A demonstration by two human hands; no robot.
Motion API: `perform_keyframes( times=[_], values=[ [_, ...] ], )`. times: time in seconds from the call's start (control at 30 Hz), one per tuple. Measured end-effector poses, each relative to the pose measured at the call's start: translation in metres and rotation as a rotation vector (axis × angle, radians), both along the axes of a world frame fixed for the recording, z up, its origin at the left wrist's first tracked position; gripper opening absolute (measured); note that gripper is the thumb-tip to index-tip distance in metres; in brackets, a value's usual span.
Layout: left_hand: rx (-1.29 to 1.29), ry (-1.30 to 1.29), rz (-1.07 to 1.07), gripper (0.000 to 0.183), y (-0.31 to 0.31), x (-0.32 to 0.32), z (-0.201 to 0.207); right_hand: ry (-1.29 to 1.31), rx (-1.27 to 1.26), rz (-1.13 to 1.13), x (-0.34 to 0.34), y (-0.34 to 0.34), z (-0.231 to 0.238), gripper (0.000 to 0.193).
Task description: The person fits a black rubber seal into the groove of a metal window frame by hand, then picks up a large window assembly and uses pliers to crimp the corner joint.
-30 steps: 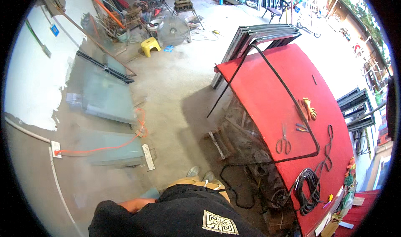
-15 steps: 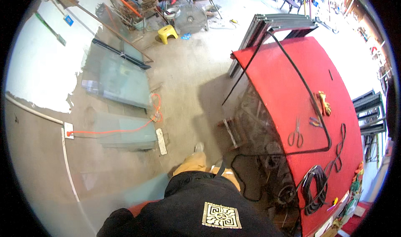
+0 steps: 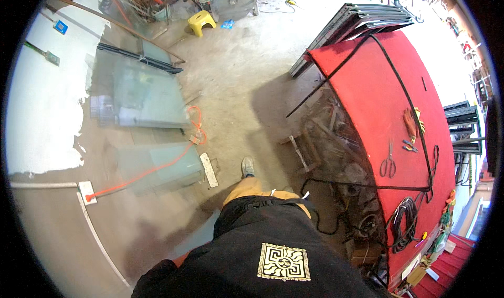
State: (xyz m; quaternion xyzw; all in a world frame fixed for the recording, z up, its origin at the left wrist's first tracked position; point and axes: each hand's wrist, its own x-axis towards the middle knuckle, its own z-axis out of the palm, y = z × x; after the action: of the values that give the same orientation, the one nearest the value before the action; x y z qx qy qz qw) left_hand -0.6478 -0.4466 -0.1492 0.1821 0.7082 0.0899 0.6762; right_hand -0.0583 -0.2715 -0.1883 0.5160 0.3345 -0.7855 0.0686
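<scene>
Neither of my hands shows. My left arm (image 3: 157, 274) in its black sleeve reaches down out of the lower edge. Close to it are a small red patch (image 3: 181, 258) that I cannot make out and a pale, glass-like sheet (image 3: 198, 238), partly hidden by my body. At my right stands a red-covered table (image 3: 367, 109). On it lie scissors (image 3: 388, 164), pliers (image 3: 410, 146), work gloves (image 3: 412, 124) and a coil of black strip (image 3: 404, 222). A long black strip (image 3: 401, 80) loops over the top and hangs off the near side.
Glass panes (image 3: 152, 101) lean along the left wall, near an orange cord (image 3: 152, 171) plugged into a white socket (image 3: 87, 192). Ahead is a yellow stool (image 3: 201, 22). Dark frames (image 3: 362, 19) are stacked at the table's far end. A white strip (image 3: 209, 170) lies on the floor.
My viewpoint has shifted, and one shoe now shows further out in front of me. The table and the things on it appear slightly further right. Nothing on the table has visibly been moved.
</scene>
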Motion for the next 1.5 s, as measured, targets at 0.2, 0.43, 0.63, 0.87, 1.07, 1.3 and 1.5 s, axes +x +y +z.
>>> perform_keyframes(
  times=[0.2,0.43,0.63,0.87,1.07,1.3,1.5],
  values=[
    [-0.023,0.016,-0.029,0.028,0.019,-0.072,0.026,0.160,-0.144,-0.056,-0.068,-0.010,0.066,0.034],
    [-0.104,0.023,-0.069,0.028,0.033,-0.139,0.050,0.241,-0.245,-0.067,-0.114,0.003,0.096,0.032],
    [-0.118,0.041,-0.073,0.028,0.062,-0.160,0.061,0.103,-0.402,-0.015,-0.161,0.098,0.146,0.035],
    [-0.084,0.054,-0.037,0.028,0.110,-0.121,0.056,-0.056,-0.265,0.129,-0.121,0.145,0.087,0.015],
    [0.040,0.088,-0.030,0.028,0.188,-0.066,0.053,-0.133,0.074,0.505,-0.072,0.223,0.024,0.018],
    [0.135,0.131,-0.079,0.028,0.289,-0.071,0.034,-0.518,0.482,0.289,-0.099,0.368,0.003,0.022],
    [0.001,0.150,-0.062,0.027,0.317,-0.184,-0.065,-0.626,0.542,0.207,-0.168,0.434,-0.023,0.027]
  ],
)
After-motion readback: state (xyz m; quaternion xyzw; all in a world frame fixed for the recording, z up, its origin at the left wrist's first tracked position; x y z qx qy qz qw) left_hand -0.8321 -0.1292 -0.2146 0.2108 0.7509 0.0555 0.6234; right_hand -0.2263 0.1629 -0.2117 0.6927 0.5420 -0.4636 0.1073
